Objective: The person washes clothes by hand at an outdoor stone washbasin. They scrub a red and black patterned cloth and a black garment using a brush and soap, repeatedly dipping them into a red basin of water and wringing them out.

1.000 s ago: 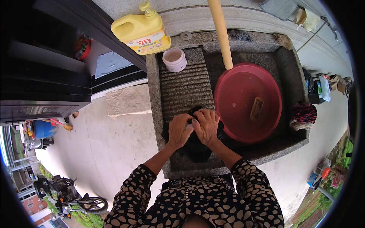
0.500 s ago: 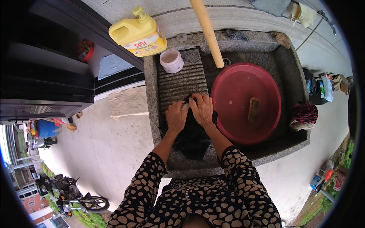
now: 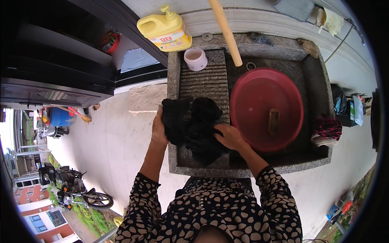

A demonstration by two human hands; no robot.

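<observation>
A bunched black cloth (image 3: 190, 129) is spread over the ridged stone washboard (image 3: 204, 83) on the left side of a stone sink. My left hand (image 3: 159, 128) grips its left edge, with the fingers mostly hidden behind the fabric. On the cloth's right side, my right hand (image 3: 230, 137) has its fingers curled onto the fabric, fingertips partly buried. Close to the right hand stands a red basin (image 3: 301, 113) holding water. An oblong brownish block (image 3: 274, 121), perhaps wooden, is in the basin. Above the ridges sits a small pale tub (image 3: 195, 60).
A yellow pump jug (image 3: 165, 30) stands at the sink's far left corner. One pale pole (image 3: 227, 32) reaches down over the sink's back edge. A dark red and white bundle (image 3: 326, 129) hangs on the right rim. To the lower left is a parked motorcycle (image 3: 77, 190).
My hands were close together, pressing the cloth on the ridges. Now they are apart, left hand at the outer edge, right hand nearer me, and the cloth is spread wider. The view has shifted slightly.
</observation>
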